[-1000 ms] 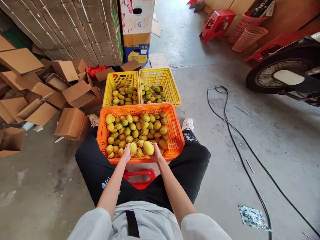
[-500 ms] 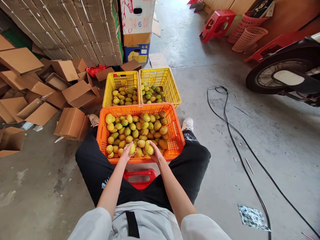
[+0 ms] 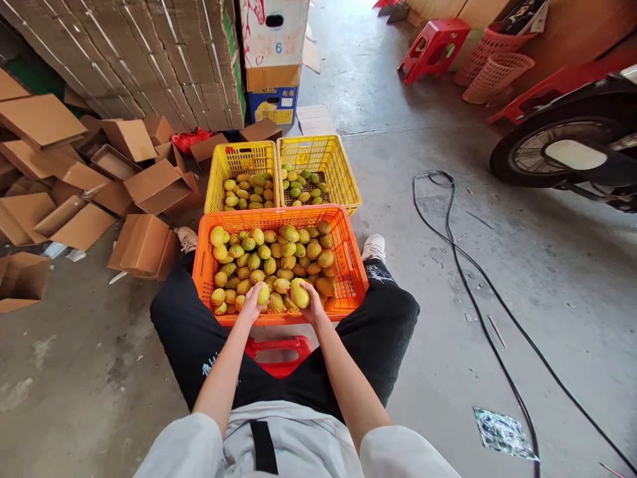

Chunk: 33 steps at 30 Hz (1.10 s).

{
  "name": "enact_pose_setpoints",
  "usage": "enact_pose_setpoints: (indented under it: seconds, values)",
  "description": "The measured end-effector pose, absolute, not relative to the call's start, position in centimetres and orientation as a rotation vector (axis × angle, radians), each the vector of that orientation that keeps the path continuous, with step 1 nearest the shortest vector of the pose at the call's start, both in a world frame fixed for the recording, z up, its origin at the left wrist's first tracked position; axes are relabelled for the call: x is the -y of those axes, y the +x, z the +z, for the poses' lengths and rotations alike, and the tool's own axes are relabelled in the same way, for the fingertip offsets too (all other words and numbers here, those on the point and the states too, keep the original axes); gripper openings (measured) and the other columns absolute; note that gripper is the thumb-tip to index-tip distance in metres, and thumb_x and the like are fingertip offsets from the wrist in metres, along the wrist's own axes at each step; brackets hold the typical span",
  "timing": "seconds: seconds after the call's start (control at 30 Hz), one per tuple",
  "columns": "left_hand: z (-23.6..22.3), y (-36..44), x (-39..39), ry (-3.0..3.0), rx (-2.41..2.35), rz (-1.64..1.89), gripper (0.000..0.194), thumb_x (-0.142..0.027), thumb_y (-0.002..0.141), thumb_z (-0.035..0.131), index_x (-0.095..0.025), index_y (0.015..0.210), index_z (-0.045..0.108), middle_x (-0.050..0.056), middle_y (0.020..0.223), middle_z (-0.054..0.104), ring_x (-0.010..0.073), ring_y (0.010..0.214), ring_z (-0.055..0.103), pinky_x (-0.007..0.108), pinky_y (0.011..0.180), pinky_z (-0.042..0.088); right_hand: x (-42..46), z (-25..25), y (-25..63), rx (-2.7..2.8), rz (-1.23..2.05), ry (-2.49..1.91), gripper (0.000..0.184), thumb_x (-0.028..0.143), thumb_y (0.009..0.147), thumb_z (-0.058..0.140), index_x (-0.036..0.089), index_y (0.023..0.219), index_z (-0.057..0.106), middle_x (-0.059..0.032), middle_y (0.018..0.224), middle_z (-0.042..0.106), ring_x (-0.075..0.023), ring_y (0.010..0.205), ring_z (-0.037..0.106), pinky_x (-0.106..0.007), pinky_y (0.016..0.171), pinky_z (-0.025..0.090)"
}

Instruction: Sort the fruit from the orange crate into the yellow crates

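The orange crate [image 3: 354, 292] stands between my knees, filled with yellow-green lemons [image 3: 269, 265], some browner and some greener. Over its near edge, my left hand [image 3: 253, 304] is closed round a lemon [image 3: 263, 294], whose far side shows past the fingers. My right hand [image 3: 312, 305] grips a larger pale yellow lemon [image 3: 299, 293] from the right, its left side exposed. The two held lemons are apart, just above the others. Past the orange crate, a left yellow crate [image 3: 215, 174] and a right yellow crate [image 3: 348, 174] stand side by side, each partly filled with lemons.
Opened cardboard boxes [image 3: 159, 189] lie heaped at left, beside stacked flat cardboard [image 3: 164, 60]. A red stool part [image 3: 279, 372] shows between my legs. Right are a black hose [image 3: 450, 232], a motorbike wheel [image 3: 542, 153], a red stool [image 3: 434, 50] and pink baskets [image 3: 497, 76].
My right hand has shifted slightly to the right and its lemon shows more of its length. My left hand has barely moved. The crates are unchanged.
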<state>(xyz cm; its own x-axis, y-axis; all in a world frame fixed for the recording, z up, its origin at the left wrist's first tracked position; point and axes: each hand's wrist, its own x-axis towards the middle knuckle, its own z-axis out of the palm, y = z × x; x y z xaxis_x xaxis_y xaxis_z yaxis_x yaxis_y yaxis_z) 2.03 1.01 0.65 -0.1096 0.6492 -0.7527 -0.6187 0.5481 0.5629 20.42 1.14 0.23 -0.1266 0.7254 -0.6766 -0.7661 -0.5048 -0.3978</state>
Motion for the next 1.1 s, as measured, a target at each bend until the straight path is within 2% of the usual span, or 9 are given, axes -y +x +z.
enact_pose_setpoints:
  seconds: [0.13, 0.4, 0.53, 0.67, 0.77, 0.83, 0.9, 1.0, 1.1]
  values:
    - [0.8, 2.0, -1.0, 0.016, -1.299, 1.1, 0.012, -0.028, 0.091, 0.071, -0.017, 0.09, 0.066, 0.007, 0.091, 0.073, 0.019, 0.092, 0.072, 0.032, 0.084, 0.063, -1.2, 0.7, 20.3, -0.025, 1.866, -1.056, 0.019, 0.03, 0.075, 0.066, 0.02, 0.091, 0.066, -0.0061, 0.078, 0.077, -0.0273, 0.085, 0.077, -0.034, 0.065, 0.064]
    - [1.3, 2.0, -1.1, -0.051, -1.232, 0.986, 0.032, -0.041, 0.1, 0.053, -0.013, 0.107, 0.067, 0.012, 0.089, 0.075, 0.0224, 0.086, 0.075, 0.032, 0.072, 0.063, -1.5, 1.5, 20.3, -0.126, 1.872, -1.067, 0.024, 0.035, 0.079, 0.056, 0.019, 0.091, 0.068, -0.0093, 0.077, 0.078, -0.0291, 0.084, 0.078, -0.036, 0.062, 0.064]
    - [1.2, 2.0, -1.1, -0.058, -1.236, 0.957, 0.036, -0.043, 0.099, 0.053, -0.013, 0.114, 0.066, 0.014, 0.092, 0.076, 0.0235, 0.085, 0.076, 0.033, 0.071, 0.062, -1.5, 1.6, 20.4, -0.173, 1.883, -1.02, 0.024, 0.035, 0.078, 0.056, 0.02, 0.093, 0.067, -0.0091, 0.079, 0.078, -0.0288, 0.082, 0.077, -0.039, 0.064, 0.064]
    - [1.2, 1.9, -1.2, -0.037, -1.217, 0.928, 0.036, -0.041, 0.1, 0.047, -0.013, 0.108, 0.068, 0.013, 0.087, 0.075, 0.0235, 0.081, 0.076, 0.031, 0.067, 0.061, -1.5, 1.6, 20.4, -0.208, 1.892, -1.03, 0.022, 0.033, 0.079, 0.053, 0.021, 0.093, 0.066, -0.0086, 0.078, 0.077, -0.0292, 0.083, 0.077, -0.041, 0.064, 0.065]
    - [1.3, 1.9, -1.3, -0.039, -1.239, 0.918, 0.037, -0.042, 0.102, 0.044, -0.014, 0.096, 0.066, 0.01, 0.078, 0.073, 0.0198, 0.071, 0.074, 0.025, 0.055, 0.056, -1.5, 1.6, 20.5, -0.216, 1.869, -1.056, 0.017, 0.033, 0.082, 0.054, 0.022, 0.092, 0.063, -0.007, 0.074, 0.075, -0.0284, 0.082, 0.078, -0.04, 0.064, 0.065]
    - [1.4, 2.0, -1.4, -0.024, -1.267, 0.92, 0.036, -0.047, 0.1, 0.049, -0.015, 0.092, 0.064, 0.007, 0.072, 0.07, 0.0177, 0.063, 0.071, 0.022, 0.048, 0.05, -1.5, 1.6, 20.5, -0.212, 1.859, -1.075, 0.016, 0.036, 0.084, 0.059, 0.022, 0.09, 0.061, -0.0063, 0.072, 0.074, -0.0281, 0.08, 0.078, -0.039, 0.063, 0.066]
    - [1.3, 2.1, -1.4, 0.006, -1.311, 0.941, 0.031, -0.048, 0.094, 0.063, -0.016, 0.091, 0.061, 0.004, 0.068, 0.068, 0.0164, 0.06, 0.07, 0.021, 0.046, 0.049, -1.5, 1.5, 20.4, -0.202, 1.863, -1.09, 0.018, 0.039, 0.084, 0.064, 0.022, 0.089, 0.059, -0.0061, 0.071, 0.073, -0.028, 0.078, 0.077, -0.039, 0.063, 0.066]
    - [1.1, 2.2, -1.2, 0.066, -1.336, 0.968, 0.034, -0.037, 0.079, 0.084, -0.018, 0.09, 0.059, 0.003, 0.072, 0.07, 0.0165, 0.065, 0.071, 0.023, 0.057, 0.056, -1.4, 1.3, 20.4, -0.192, 1.859, -1.102, 0.018, 0.036, 0.082, 0.067, 0.022, 0.089, 0.058, -0.0059, 0.071, 0.073, -0.0277, 0.077, 0.077, -0.039, 0.063, 0.067]
    - [0.8, 2.2, -0.9, 0.113, -1.292, 0.964, 0.04, -0.027, 0.068, 0.092, -0.018, 0.089, 0.059, 0.006, 0.082, 0.073, 0.019, 0.076, 0.074, 0.03, 0.072, 0.062, -1.4, 0.9, 20.5, -0.182, 1.84, -1.092, 0.017, 0.034, 0.079, 0.068, 0.022, 0.088, 0.059, -0.0052, 0.069, 0.072, -0.0277, 0.077, 0.077, -0.038, 0.063, 0.067]
